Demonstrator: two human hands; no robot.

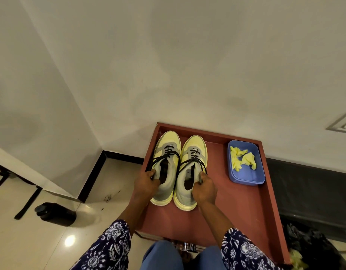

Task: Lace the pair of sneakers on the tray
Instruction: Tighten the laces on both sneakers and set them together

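We see two yellow-and-grey sneakers (178,168) side by side at the far left corner of the red tray (246,201); black laces (164,155) are threaded; our left hand (146,182) and right hand (204,189) curl fingers around lace ends at the collars; one blue rectangular box (252,177) sits by the far right corner.

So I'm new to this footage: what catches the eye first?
Two yellow-and-grey sneakers stand side by side at the far left of a red-brown tray. The left hand and right hand each grip black laces. A blue tub of yellow scraps sits to their right.
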